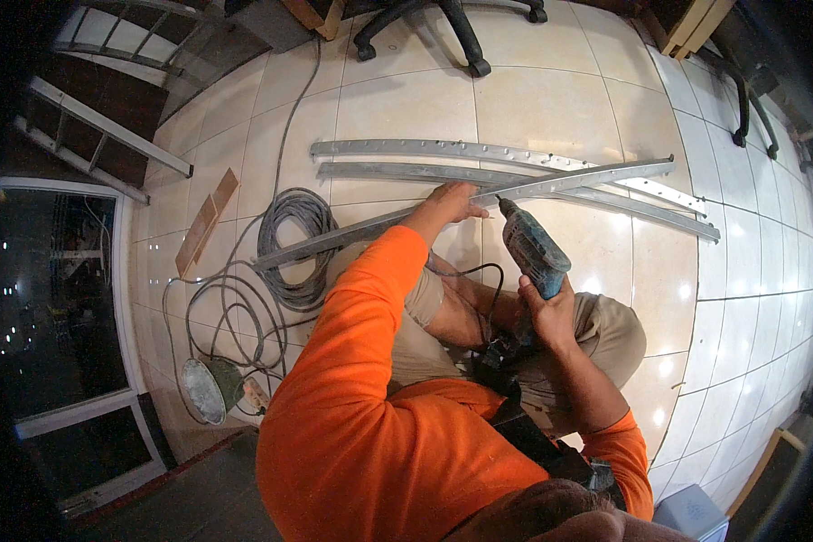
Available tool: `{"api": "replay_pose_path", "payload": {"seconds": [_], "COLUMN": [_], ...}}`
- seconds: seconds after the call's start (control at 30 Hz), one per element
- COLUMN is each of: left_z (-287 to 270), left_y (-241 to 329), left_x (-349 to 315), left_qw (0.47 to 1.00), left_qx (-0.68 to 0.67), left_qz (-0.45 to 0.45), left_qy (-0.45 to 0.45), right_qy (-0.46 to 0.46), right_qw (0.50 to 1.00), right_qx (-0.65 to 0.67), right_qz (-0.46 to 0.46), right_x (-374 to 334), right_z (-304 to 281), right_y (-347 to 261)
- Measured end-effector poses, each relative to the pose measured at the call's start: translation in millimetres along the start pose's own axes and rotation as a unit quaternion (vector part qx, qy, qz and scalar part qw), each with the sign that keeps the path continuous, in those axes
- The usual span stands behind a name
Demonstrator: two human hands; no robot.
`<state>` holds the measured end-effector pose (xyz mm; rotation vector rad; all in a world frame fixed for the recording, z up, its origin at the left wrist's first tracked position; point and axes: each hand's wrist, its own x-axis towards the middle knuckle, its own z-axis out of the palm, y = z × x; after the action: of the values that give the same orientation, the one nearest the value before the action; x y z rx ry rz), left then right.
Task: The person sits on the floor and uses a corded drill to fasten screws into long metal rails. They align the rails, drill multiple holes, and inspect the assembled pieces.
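My right hand [551,312] is wrapped round the handle of a blue-green and black power drill [535,248]. The drill's bit end meets or nearly meets a long grey metal bar [596,175]; contact cannot be made out. On that same bar, just left of the bit, my left hand [447,204] is closed over the metal. The bar lies slantwise, crossing over a second metal bar [370,171] and a perforated metal bar [388,148] on the floor. A black cord [483,267] loops near the drill, beside my folded legs.
Left of my knees lies a thick coil of grey cable [275,217], with looser loops below it. A bucket-like container [206,393] and thin wooden strips [206,221] are nearby. Ladders [108,135] lean at the far left. A wheeled chair base [461,36] stands beyond the bars.
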<state>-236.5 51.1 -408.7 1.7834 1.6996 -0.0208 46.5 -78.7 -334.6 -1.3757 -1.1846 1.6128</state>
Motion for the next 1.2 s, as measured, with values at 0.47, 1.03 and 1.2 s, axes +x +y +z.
{"api": "replay_pose_path", "payload": {"seconds": [0.47, 1.03, 1.2], "left_z": [4.1, -5.5, -1.7], "left_y": [0.7, 0.7, -5.3], "left_x": [-1.7, 3.0, 4.8], "left_qw": [0.999, 0.999, 1.0], "left_qx": [-0.002, 0.02, -0.017], "left_qz": [0.002, -0.027, -0.006], "left_qy": [0.032, -0.026, -0.003], "right_qy": [0.029, 0.037, 0.036], "right_qw": [0.999, 0.999, 0.999], "right_qx": [0.002, 0.009, -0.007], "right_qz": [-0.037, -0.024, -0.033], "right_x": [-3.7, -2.8, -3.1], "right_z": [6.9, 5.6, 4.9], "right_y": [9.5, 21.6, 25.2]}}
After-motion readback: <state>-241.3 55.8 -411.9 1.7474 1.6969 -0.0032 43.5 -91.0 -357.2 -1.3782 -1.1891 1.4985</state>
